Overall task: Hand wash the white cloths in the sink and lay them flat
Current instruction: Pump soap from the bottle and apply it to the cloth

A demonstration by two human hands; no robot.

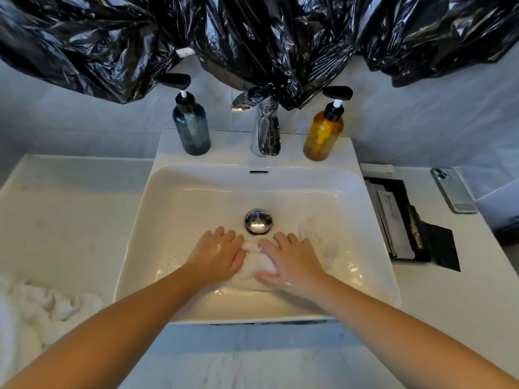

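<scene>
Left hand (216,252) and right hand (293,262), fingers flat, side by side, press the white cloth (259,266) into the sink's (196,197) front slope, likely scrubbing it; neither clamps it.

- The white cloth (257,265) shows only between the two thumbs. The left hand (216,251) and right hand (292,259) cover its sides, hiding its outline.
- Just right of the right fingers (280,237), a second cloth (317,237) blends into the sink (196,192), so its edges cannot be told.
- Far left of the left fingers (222,234), a cloth pile (42,307) is cut off by the picture's edge.
- Beyond the fingertips, black plastic (252,51) hides the top of the faucet (266,136).
</scene>
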